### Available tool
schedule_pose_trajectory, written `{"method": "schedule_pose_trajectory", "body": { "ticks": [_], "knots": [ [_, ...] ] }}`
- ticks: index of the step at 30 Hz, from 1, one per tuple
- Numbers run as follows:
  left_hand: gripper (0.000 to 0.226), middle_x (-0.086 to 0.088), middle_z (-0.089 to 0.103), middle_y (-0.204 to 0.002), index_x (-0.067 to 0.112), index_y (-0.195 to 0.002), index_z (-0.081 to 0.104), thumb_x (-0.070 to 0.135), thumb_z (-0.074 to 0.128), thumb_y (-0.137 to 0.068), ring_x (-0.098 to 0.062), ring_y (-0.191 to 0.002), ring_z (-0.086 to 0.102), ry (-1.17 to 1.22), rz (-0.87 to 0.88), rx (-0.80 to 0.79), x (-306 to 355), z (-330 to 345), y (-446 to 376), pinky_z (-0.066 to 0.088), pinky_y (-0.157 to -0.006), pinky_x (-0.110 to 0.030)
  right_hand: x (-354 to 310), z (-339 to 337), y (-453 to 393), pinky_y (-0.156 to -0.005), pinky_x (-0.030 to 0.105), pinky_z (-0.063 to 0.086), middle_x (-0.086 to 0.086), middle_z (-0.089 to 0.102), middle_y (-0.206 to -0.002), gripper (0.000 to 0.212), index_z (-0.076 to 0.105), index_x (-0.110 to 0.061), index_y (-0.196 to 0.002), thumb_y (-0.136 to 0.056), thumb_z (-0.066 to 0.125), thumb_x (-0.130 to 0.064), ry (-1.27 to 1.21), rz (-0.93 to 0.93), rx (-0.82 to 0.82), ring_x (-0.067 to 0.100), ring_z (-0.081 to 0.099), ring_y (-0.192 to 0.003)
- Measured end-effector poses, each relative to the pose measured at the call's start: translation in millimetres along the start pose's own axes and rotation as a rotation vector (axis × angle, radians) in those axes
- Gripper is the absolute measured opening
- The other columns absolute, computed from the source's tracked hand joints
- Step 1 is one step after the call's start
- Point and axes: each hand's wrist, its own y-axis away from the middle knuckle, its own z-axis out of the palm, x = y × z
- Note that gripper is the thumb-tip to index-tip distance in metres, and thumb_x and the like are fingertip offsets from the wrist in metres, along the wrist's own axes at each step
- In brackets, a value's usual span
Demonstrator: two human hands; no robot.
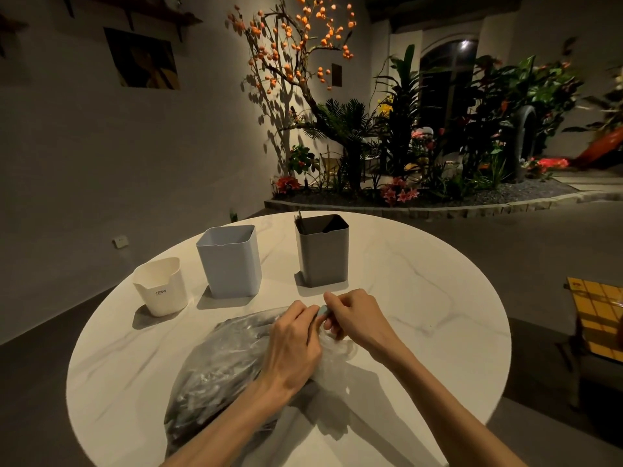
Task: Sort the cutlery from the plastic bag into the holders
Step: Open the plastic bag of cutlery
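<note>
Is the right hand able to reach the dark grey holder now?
Probably yes. The dark grey holder stands just beyond the right hand with bare table between, but that hand pinches a small grey-blue thing.

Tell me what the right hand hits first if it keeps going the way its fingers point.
The right hand points left at the left hand; they nearly touch over the bag, so the left hand's fingers come first.

Two bare forearms, no sleeves or jewellery
</note>
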Motion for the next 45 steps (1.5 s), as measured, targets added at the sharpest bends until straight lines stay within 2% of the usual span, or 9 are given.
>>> {"method": "schedule_pose_trajectory", "body": {
  "ticks": [7,12,15,21,28,33,39,43,45],
  "knots": [
    [0.017,-0.003,0.067,-0.089,0.01,-0.103,0.072,0.021,0.061,-0.093,-0.008,-0.068,0.056,-0.017,0.032,0.008,2.3,0.5,1.6,0.045,-0.068,-0.006,0.3,6.1,1.3,-0.073,0.025,0.06,0.003,0.07,-0.067,0.053,0.073,-0.005,-0.076,-0.106,0.044,-0.039,0.087,0.016,0.041,0.016,0.069,-0.062],
    [0.008,0.007,0.065,-0.092,0.016,-0.103,0.069,0.015,0.064,-0.098,-0.005,-0.078,0.063,0.124,-0.029,0.053,10.3,-9.9,-2.9,0.05,-0.072,-0.005,-0.4,-11.1,4.0,-0.057,0.019,0.055,0.002,0.07,-0.065,0.044,0.071,-0.008,-0.08,-0.105,0.046,-0.033,-0.161,0.092,-0.077,0.011,0.066,-0.054],
    [0.004,0.016,0.068,-0.089,0.026,-0.1,0.063,0.022,0.06,-0.1,0.001,-0.086,0.067,0.322,-0.165,0.095,24.6,-23.5,-14.1,0.053,-0.07,-0.009,2.6,-21.4,4.7,-0.058,0.019,0.055,0.003,0.071,-0.066,0.044,0.073,-0.007,-0.083,-0.105,0.048,-0.036,-0.164,0.093,-0.061,0.011,0.065,-0.055],
    [0.017,-0.006,0.076,-0.089,0.016,-0.109,0.055,0.031,0.048,-0.105,-0.019,-0.082,0.076,0.715,-0.432,0.032,42.1,-54.6,-53.5,0.062,-0.08,-0.03,5.9,-39.5,5.0,-0.057,0.022,0.057,0.005,0.072,-0.078,0.034,0.072,-0.012,-0.091,-0.104,0.051,-0.035,-0.133,0.086,-0.023,0.016,0.068,-0.062],
    [0.022,-0.013,0.075,-0.109,0.013,-0.104,0.065,0.032,0.053,-0.104,-0.031,-0.109,0.066,1.058,-0.979,-0.101,42.2,-67.4,-66.9,0.055,-0.085,-0.041,5.7,-53.2,12.5,-0.063,0.024,0.056,0.013,0.07,-0.081,0.037,0.067,0.004,-0.102,-0.099,0.061,-0.033,-0.481,0.117,-0.137,0.019,0.069,-0.068],
    [0.033,-0.007,0.068,-0.119,0.016,-0.112,0.065,0.044,0.052,-0.101,-0.028,-0.112,0.06,1.014,-0.902,-0.254,45.8,-66.1,-61.7,0.054,-0.09,-0.035,5.5,-65.7,7.3,-0.069,0.027,0.062,0.011,0.069,-0.077,0.035,0.073,0.006,-0.096,-0.094,0.067,-0.029,-0.713,0.22,-0.059,0.018,0.069,-0.064],
    [0.049,-0.008,0.064,-0.126,0.025,-0.122,0.062,0.061,0.048,-0.093,-0.026,-0.114,0.059,0.939,-0.809,-0.448,47.1,-61.8,-60.4,0.054,-0.091,-0.035,8.3,-82.6,2.3,-0.067,0.026,0.063,0.024,0.071,-0.104,0.033,0.073,0.007,-0.1,-0.091,0.071,-0.025,-0.958,0.306,0.022,0.024,0.074,-0.079],
    [0.073,-0.001,0.057,-0.135,0.033,-0.133,0.053,0.073,0.066,-0.073,-0.024,-0.123,0.056,0.891,-0.62,-0.544,41.0,-58.4,-58.3,0.051,-0.102,-0.037,8.2,-85.7,3.8,-0.067,0.026,0.063,0.021,0.072,-0.095,0.027,0.075,0.004,-0.093,-0.089,0.074,-0.023,-1.027,0.369,0.003,0.022,0.073,-0.075],
    [0.091,0.001,0.053,-0.138,0.04,-0.141,0.04,0.056,0.087,-0.065,-0.021,-0.122,0.059,0.771,-0.483,-0.756,33.7,-60.6,-57.9,0.054,-0.098,-0.03,7.6,-87.6,4.7,-0.064,0.025,0.063,0.019,0.073,-0.09,0.023,0.075,0.003,-0.088,-0.089,0.074,-0.021,-1.06,0.387,0.007,0.02,0.072,-0.071]
  ]
}}
